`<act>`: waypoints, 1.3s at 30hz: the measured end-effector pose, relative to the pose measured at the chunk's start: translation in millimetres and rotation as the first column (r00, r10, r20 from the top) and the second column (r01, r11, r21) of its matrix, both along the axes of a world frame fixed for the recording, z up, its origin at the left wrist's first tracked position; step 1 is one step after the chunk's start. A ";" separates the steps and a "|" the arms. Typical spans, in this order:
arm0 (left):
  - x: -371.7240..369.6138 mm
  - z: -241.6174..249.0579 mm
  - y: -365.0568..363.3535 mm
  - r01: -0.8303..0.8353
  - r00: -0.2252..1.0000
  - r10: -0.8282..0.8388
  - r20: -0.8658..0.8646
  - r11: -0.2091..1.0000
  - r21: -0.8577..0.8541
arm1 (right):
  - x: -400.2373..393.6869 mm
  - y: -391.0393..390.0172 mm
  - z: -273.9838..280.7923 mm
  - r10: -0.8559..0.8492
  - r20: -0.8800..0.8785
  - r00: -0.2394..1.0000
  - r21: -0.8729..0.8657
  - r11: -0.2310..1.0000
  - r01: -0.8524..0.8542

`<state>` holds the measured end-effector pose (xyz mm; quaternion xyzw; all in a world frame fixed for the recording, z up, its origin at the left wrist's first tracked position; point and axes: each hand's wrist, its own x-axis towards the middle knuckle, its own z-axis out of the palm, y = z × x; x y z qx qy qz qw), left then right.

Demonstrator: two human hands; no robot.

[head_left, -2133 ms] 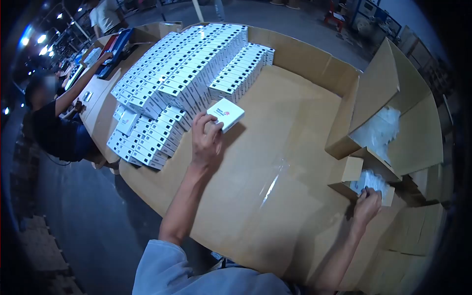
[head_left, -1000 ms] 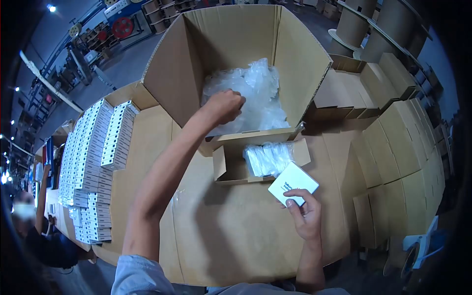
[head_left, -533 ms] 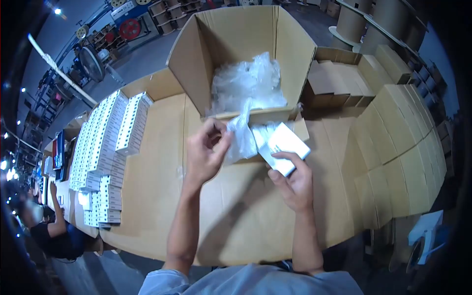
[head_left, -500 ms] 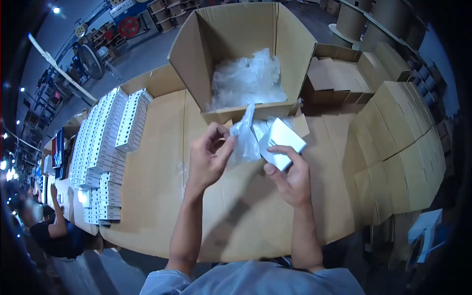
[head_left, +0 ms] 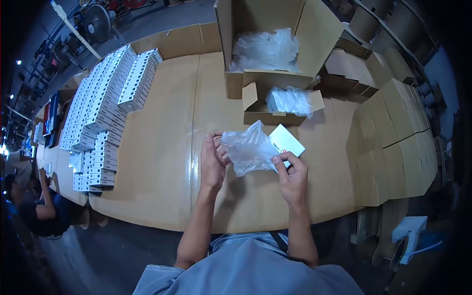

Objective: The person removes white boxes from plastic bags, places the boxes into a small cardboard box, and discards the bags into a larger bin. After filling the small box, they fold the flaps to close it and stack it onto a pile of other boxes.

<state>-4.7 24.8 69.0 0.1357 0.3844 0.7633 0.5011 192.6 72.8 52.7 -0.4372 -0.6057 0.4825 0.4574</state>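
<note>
A white box [head_left: 287, 140] with small printed lettering is tilted in front of me, above the cardboard tabletop. My right hand [head_left: 294, 179] pinches its lower edge between thumb and fingers. A crumpled clear plastic bag [head_left: 248, 147] spreads out to the left of the box and covers its left corner. The fingers of my left hand [head_left: 214, 162] are curled at the bag's left edge, partly hidden by the film. Just beyond, a small open carton [head_left: 255, 118] contains items wrapped in clear plastic [head_left: 290, 102].
Stacked white boxes [head_left: 105, 108] fill the table's left side. A large open carton [head_left: 314, 44] with plastic bags [head_left: 268, 51] stands at the back. Folded cardboard [head_left: 393, 147] is stacked at right. Another person [head_left: 46, 211] sits at far left.
My view has tipped downward, showing more of the small carton. The bag has spread out between my hands, and the white box has turned with its lettering showing.
</note>
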 end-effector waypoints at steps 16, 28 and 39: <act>15.6 -20.5 -18.0 0.063 0.751 -0.179 -0.636 0.977 -0.202 | -22.6 1.1 0.6 0.162 -0.168 0.972 -0.222 0.955 -0.198; -28.1 -25.6 -30.6 0.094 0.666 -0.210 -0.716 0.975 -0.199 | -23.1 -6.1 -9.6 0.121 -0.418 0.901 -0.362 0.887 -0.287; -46.7 -12.1 -17.5 0.069 0.024 0.071 -0.997 0.995 0.073 | -26.4 -2.0 -14.5 -0.113 -0.580 0.806 -0.522 0.812 -0.262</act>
